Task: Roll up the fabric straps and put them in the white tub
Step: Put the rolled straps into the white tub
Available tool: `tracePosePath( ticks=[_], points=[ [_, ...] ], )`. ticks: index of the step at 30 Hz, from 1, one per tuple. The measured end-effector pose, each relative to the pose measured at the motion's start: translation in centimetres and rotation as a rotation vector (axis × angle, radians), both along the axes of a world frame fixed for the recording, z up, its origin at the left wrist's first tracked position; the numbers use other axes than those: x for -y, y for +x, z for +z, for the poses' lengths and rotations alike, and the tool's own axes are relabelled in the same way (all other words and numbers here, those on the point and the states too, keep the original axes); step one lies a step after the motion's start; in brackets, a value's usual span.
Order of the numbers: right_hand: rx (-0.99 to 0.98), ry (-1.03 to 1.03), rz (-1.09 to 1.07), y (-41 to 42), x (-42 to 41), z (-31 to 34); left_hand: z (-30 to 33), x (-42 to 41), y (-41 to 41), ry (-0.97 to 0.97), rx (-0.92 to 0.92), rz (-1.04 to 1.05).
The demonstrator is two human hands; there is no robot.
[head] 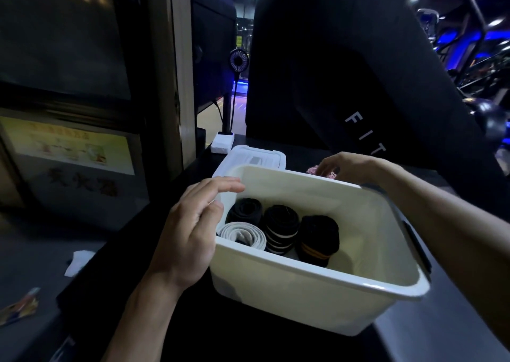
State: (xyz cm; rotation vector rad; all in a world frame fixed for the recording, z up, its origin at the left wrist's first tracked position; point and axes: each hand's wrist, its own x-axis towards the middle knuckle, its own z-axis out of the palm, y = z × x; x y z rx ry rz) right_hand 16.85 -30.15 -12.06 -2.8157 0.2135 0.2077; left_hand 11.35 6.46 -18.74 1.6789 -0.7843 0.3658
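The white tub (311, 287) stands on a dark counter (248, 342), open at the top, and four rolled fabric straps sit side by side on its floor toward the left end: a white roll (242, 234) nearest the left wall, a plain black roll (246, 210) just behind it, a black roll with white stripes (281, 229) in the middle, and a black roll with an orange band (318, 240) on the right. The rolls touch one another; the right part of the tub floor is bare. The left hand (190, 234) rests against the tub's left wall, palm toward it, its fingers straight and loosely spread over the rim above the white roll, holding nothing. The right hand (350, 168) reaches past the far rim, outside the tub, with its fingers curled down onto a pink fabric strap (321, 171) lying on the counter; it seems to pinch the strap, though the tub rim hides much of the contact. That strap lies well apart from the left hand, with the tub between them. The tub's white lid (256, 158) lies flat just behind the far left corner. Farther back stand a small white box (222, 142) and a small round fan (239, 60) on a stalk. A crumpled white paper (78, 262) lies on the floor to the left.
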Motion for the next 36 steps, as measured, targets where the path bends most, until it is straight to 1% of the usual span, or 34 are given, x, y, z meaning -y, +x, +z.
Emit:
tracePosePath(
  ticks=[5, 8, 10, 12, 14, 16, 18, 22, 24, 26, 29, 31, 32, 36],
  points=[
    [0.191, 0.018, -0.038, -1.4, 0.2, 0.0, -0.1, 0.0, -0.1, 0.003, 0.003, 0.003],
    [0.317, 0.099, -0.03, -2.3, 0.0, 2.0, 0.0, 0.0, -0.1, -0.001, 0.002, 0.005],
    [0.398, 0.231, 0.013, -3.6, -0.9, 4.3, 0.0, 0.1, -0.2, -0.004, -0.002, 0.005],
    [0.482, 0.447, 0.105, -5.6, -2.4, 6.5, 0.1, 0.1, -0.2, -0.007, -0.012, 0.005],
    [0.517, 0.612, 0.199, -8.2, -4.5, 8.4, 0.0, 0.1, -0.4, -0.018, -0.032, 0.008],
    [0.469, 0.663, 0.285, -10.8, -6.9, 9.5, 0.0, 0.2, -0.5, -0.03, -0.044, 0.009],
    [0.339, 0.615, 0.339, -12.7, -8.9, 9.5, 0.0, 0.2, -0.6, -0.044, -0.046, 0.014],
    [0.006, 0.41, 0.358, -14.6, -11.7, 7.5, 0.0, 0.2, -1.0, -0.061, -0.04, 0.009],
    [-0.095, 0.287, 0.365, -14.8, -12.6, 6.1, 0.1, 0.0, -1.2, -0.055, -0.034, 0.0],
    [-0.116, 0.205, 0.359, -14.5, -13.0, 4.4, 0.0, -0.1, -1.2, -0.029, -0.018, -0.008],
    [-0.068, 0.112, 0.404, -13.6, -13.5, 2.1, 0.0, -0.4, -1.1, 0.013, -0.007, -0.023],
    [-0.06, 0.087, 0.444, -13.1, -13.5, 1.2, 0.1, -0.6, -1.1, 0.041, -0.02, -0.041],
    [-0.067, 0.105, 0.451, -13.0, -13.3, 1.1, 0.2, -0.7, -1.1, 0.058, -0.027, -0.051],
    [-0.183, 0.301, 0.407, -13.1, -12.2, 1.1, 0.6, -1.7, -1.1, 0.162, -0.042, -0.11]
  ],
)
